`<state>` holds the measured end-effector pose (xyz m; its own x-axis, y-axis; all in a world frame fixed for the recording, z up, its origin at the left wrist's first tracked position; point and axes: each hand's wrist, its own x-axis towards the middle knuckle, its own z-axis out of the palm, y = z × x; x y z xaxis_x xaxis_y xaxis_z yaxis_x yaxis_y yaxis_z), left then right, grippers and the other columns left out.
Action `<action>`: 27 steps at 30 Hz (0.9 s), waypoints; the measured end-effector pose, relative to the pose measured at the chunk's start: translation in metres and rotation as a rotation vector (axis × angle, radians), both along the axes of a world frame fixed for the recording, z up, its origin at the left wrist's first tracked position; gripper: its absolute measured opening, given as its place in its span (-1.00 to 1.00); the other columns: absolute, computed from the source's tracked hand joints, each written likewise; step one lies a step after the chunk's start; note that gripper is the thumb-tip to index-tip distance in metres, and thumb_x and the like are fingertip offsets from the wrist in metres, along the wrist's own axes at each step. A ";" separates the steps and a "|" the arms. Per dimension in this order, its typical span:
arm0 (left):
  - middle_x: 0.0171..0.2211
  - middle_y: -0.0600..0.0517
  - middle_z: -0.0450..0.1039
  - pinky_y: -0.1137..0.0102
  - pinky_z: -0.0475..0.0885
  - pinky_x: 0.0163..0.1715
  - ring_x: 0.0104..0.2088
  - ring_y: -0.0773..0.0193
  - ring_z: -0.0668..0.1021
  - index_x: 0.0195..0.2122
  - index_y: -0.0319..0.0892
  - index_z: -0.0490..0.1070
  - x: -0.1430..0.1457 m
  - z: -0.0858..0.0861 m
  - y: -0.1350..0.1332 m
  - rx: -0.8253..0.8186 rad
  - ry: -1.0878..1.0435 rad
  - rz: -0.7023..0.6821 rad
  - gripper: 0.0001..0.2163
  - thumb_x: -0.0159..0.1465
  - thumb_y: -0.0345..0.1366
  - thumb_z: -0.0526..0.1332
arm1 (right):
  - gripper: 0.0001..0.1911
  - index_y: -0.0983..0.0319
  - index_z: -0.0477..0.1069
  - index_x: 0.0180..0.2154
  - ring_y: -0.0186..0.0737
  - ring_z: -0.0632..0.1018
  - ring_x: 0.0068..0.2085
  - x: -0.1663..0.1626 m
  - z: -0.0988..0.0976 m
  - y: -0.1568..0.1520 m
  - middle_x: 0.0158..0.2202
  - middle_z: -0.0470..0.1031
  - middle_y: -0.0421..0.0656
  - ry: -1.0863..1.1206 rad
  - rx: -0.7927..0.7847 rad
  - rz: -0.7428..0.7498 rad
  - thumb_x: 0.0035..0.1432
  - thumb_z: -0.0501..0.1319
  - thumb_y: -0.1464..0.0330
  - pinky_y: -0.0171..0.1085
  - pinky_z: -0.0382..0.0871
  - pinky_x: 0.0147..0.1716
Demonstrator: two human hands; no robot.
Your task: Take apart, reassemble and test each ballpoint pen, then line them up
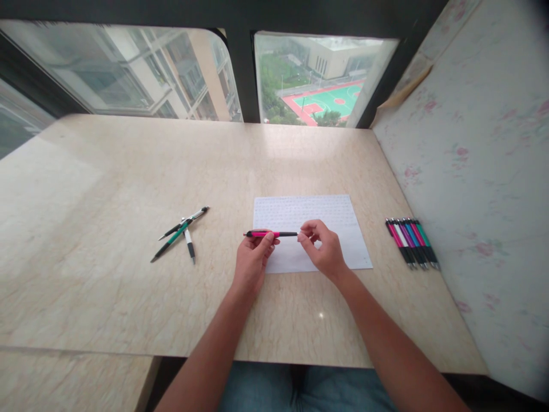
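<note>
A pink and black pen (274,233) is held level between both hands, just above a white sheet of lined paper (313,214). My left hand (253,260) grips its pink barrel at the left end. My right hand (323,246) pinches the black end with thumb and fingertips. The sheet lies flat on the beige marble table (107,189), partly covered by both hands.
Three pens (182,233) lie crossed on the table to the left. A row of several coloured pens (412,241) lies side by side at the right, close to a floral papered wall (480,171). Windows (317,77) run along the table's far edge.
</note>
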<state>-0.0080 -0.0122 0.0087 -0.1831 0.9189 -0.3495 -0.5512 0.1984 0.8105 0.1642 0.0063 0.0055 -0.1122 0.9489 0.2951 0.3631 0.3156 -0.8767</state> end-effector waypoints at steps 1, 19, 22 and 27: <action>-0.38 0.01 0.56 0.54 0.37 -0.41 -0.39 0.40 0.56 -0.31 -0.24 0.52 0.000 0.000 0.000 0.003 -0.004 0.000 -0.74 0.02 -0.28 0.49 | -0.88 0.20 0.37 -0.25 -0.33 0.50 -0.46 0.000 0.000 0.000 -0.40 0.54 -0.18 -0.013 0.009 0.000 0.24 0.20 0.29 -0.34 0.37 -0.45; -0.39 0.02 0.53 0.53 0.36 -0.41 -0.42 0.42 0.52 -0.34 -0.25 0.50 0.000 0.001 -0.001 -0.004 -0.025 -0.022 -0.75 0.04 -0.26 0.48 | -0.81 0.20 0.37 -0.30 -0.32 0.45 -0.43 0.002 0.000 0.000 -0.44 0.46 -0.20 -0.116 0.110 0.073 0.35 0.09 0.28 -0.32 0.33 -0.40; -0.39 0.03 0.53 0.53 0.36 -0.40 -0.41 0.43 0.52 -0.34 -0.26 0.50 0.000 0.001 -0.001 0.000 -0.022 -0.028 -0.76 0.04 -0.27 0.48 | -0.82 0.20 0.38 -0.31 -0.31 0.43 -0.41 0.001 0.002 0.000 -0.42 0.46 -0.18 -0.150 0.156 0.098 0.34 0.09 0.30 -0.31 0.32 -0.38; -0.40 0.03 0.52 0.50 0.37 -0.39 -0.42 0.41 0.52 -0.36 -0.25 0.51 0.001 0.002 -0.001 -0.009 0.000 -0.036 -0.76 0.03 -0.26 0.48 | -0.73 0.19 0.35 -0.38 -0.30 0.40 -0.44 0.002 0.001 -0.001 -0.47 0.43 -0.19 -0.188 0.144 0.057 0.37 0.05 0.26 -0.28 0.29 -0.38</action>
<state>-0.0074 -0.0132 0.0111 -0.1500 0.9219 -0.3573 -0.5433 0.2251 0.8088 0.1660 0.0058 0.0062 -0.2299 0.8892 0.3956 0.4940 0.4569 -0.7397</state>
